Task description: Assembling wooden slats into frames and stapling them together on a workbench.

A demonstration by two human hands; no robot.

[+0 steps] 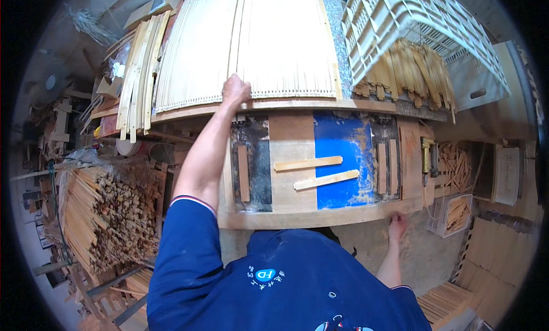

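Note:
My left hand [235, 91] reaches forward to the near edge of a wide panel of pale, narrow wooden slats [197, 51]. Its fingers are curled closed beside the dark seam that divides the panel, and what lies in them is hidden. My right hand [397, 225] is low at the right, against the bench's front edge [320, 218], fingers loosely apart with nothing visible in them. Between my arms, two short wooden strips [309, 163] lie slightly slanted on the bench's bare wood and blue surface [343, 136].
Narrow wooden bars [244, 174] stand at both sides of the work surface. A yellow-handled tool [425, 155] lies at its right end. A white plastic crate [474, 74] tilts over wooden pieces [409, 71]. Stacked sticks [108, 216] fill the left; a small basket [449, 216] sits right.

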